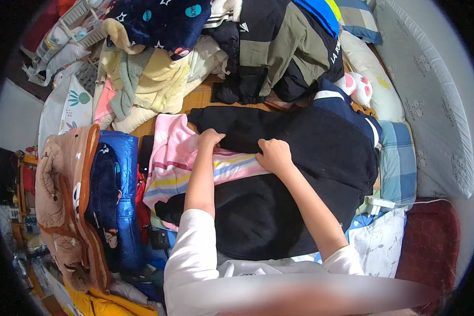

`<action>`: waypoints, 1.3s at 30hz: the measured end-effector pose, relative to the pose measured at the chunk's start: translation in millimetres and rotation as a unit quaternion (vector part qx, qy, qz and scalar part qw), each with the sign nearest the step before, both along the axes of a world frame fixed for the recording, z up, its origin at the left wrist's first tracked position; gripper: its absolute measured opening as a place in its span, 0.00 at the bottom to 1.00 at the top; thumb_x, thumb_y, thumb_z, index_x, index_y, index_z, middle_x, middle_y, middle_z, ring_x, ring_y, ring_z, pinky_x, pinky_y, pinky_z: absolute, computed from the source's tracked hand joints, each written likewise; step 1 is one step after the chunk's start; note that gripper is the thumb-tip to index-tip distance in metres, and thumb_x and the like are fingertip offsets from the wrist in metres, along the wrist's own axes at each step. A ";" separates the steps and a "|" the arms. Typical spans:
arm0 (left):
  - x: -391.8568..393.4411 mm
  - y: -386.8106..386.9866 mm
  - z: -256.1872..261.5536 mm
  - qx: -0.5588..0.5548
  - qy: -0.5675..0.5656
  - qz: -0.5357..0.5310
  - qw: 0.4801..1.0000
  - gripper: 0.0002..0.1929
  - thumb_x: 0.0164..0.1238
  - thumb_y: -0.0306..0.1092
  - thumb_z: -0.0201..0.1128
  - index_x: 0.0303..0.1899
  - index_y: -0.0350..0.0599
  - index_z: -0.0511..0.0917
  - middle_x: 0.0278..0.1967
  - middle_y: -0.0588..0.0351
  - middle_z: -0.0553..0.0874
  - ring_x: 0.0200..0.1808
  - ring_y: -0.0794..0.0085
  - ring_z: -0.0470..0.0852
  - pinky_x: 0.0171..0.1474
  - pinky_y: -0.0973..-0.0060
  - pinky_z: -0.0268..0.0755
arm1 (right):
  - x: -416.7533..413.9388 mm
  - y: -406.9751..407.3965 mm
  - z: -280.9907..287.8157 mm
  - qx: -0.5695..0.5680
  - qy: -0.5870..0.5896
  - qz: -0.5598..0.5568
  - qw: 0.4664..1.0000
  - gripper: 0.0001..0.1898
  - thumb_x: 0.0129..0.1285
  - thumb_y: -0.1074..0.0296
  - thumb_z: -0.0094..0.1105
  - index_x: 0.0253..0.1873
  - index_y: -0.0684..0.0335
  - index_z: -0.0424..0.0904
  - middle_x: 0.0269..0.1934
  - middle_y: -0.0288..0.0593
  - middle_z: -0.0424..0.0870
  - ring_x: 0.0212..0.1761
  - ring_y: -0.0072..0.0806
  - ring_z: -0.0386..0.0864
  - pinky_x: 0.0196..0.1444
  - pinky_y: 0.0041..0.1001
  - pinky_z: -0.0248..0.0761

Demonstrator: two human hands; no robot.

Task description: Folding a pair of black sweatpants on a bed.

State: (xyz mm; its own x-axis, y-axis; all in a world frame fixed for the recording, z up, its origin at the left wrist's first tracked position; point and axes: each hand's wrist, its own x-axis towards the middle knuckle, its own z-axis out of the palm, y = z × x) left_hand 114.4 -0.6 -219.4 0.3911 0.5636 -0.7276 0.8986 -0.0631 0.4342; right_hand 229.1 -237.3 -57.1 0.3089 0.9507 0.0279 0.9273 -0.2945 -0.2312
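A pair of black trousers (260, 213) lies spread before me, its two legs pointing left and its navy and white waist part (331, 102) at the upper right. My left hand (210, 139) grips the lower edge of the upper leg near its end. Farther right along that same edge, my right hand (274, 155) pinches the black cloth near the crotch. Beneath the legs lies a pink garment or cloth with coloured stripes (170, 173), showing between them and to their left.
Piled clothes (300, 47) and yellow cloths (154, 79) lie beyond. Folded brown (71, 197) and blue padded items (126, 197) stand at the left. A plaid pillow (397, 158), a white plush toy (359, 89) and a padded bed bumper (426, 98) border the right.
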 end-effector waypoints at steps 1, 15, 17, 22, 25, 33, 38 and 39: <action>5.4 -1.4 -5.0 0.052 0.013 -0.029 0.998 0.31 0.59 0.58 0.64 0.35 0.28 0.84 0.28 0.41 0.87 0.30 0.58 0.87 0.36 0.62 0.78 | 1.6 -2.2 -0.6 -0.001 0.001 -0.005 1.000 0.09 0.49 0.63 0.63 0.31 0.63 0.80 0.24 0.52 0.83 0.30 0.46 0.84 0.34 0.40 0.77; -2.7 -9.4 13.4 -0.146 -0.141 0.251 0.947 0.15 0.50 0.34 0.65 0.39 0.36 0.79 0.30 0.52 0.84 0.28 0.64 0.83 0.33 0.66 0.81 | 5.0 -10.0 -2.5 0.022 0.008 -0.028 0.999 0.09 0.48 0.63 0.63 0.30 0.63 0.79 0.23 0.52 0.83 0.28 0.46 0.84 0.33 0.40 0.77; -30.6 11.2 5.6 -0.186 -0.333 0.390 0.838 0.13 0.51 0.33 0.65 0.38 0.40 0.76 0.31 0.56 0.82 0.27 0.66 0.82 0.34 0.66 0.82 | -5.0 -3.2 3.6 0.041 0.011 -0.010 0.999 0.10 0.47 0.63 0.64 0.30 0.63 0.79 0.23 0.51 0.82 0.28 0.46 0.84 0.32 0.40 0.76; -22.1 23.7 24.2 -0.242 -0.513 0.473 0.675 0.09 0.56 0.32 0.63 0.38 0.46 0.75 0.32 0.59 0.82 0.33 0.68 0.82 0.38 0.71 0.80 | 1.2 -12.0 5.9 0.046 0.010 0.027 0.999 0.10 0.48 0.62 0.64 0.31 0.62 0.79 0.22 0.50 0.82 0.27 0.45 0.84 0.32 0.40 0.76; -25.4 8.9 10.3 -0.237 -0.516 0.491 0.661 0.09 0.57 0.34 0.63 0.38 0.50 0.75 0.35 0.58 0.78 0.38 0.67 0.80 0.44 0.69 0.78 | 1.9 -12.6 16.0 0.038 0.015 0.079 0.996 0.10 0.48 0.60 0.64 0.30 0.61 0.80 0.22 0.50 0.82 0.27 0.45 0.83 0.32 0.39 0.76; -24.3 15.0 -64.5 -0.204 -0.409 0.570 0.683 0.18 0.65 0.41 0.63 0.56 0.52 0.74 0.48 0.55 0.82 0.46 0.65 0.80 0.46 0.67 0.75 | 11.8 -5.4 20.3 -0.008 0.123 0.089 0.988 0.16 0.50 0.51 0.66 0.27 0.61 0.80 0.21 0.46 0.81 0.27 0.46 0.82 0.31 0.36 0.74; -39.1 29.0 -98.9 -0.180 -0.491 0.550 0.651 0.18 0.69 0.39 0.61 0.58 0.50 0.73 0.52 0.56 0.82 0.50 0.65 0.79 0.51 0.66 0.74 | 8.3 -0.6 32.0 -0.015 0.292 -0.007 0.956 0.20 0.54 0.46 0.64 0.36 0.61 0.82 0.31 0.46 0.84 0.37 0.41 0.84 0.42 0.39 0.75; -38.0 27.9 -97.2 -0.180 -0.491 0.549 0.651 0.18 0.69 0.39 0.61 0.58 0.50 0.73 0.52 0.56 0.82 0.50 0.65 0.79 0.51 0.66 0.74 | 8.8 -3.3 19.8 -0.015 0.292 -0.007 0.956 0.20 0.54 0.46 0.64 0.36 0.61 0.82 0.31 0.46 0.84 0.37 0.41 0.84 0.42 0.39 0.75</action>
State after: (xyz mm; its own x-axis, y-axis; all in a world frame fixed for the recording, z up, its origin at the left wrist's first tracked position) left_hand 76.4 27.3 -316.6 0.2726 0.7581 -0.5925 -0.4077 0.6488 0.6425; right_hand 237.9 -240.6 -37.3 0.2763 0.9439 -0.1811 0.6386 -0.3211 -0.6993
